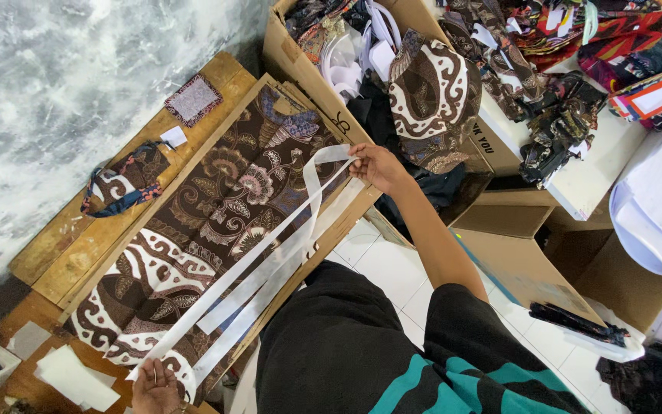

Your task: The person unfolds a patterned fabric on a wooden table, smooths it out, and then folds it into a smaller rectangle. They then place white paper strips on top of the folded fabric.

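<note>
White strip [254,264] stretches diagonally between left hand [155,387] and right hand [373,165].

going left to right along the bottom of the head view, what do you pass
white paper sheets → left hand pinning the white strip on the patterned brown cloth → black and teal garment → white tiled floor

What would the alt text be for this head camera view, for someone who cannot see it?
A person's right hand and left hand stretch a long white strip over brown patterned cloth on a wooden table, beside cardboard boxes of fabric.
</note>
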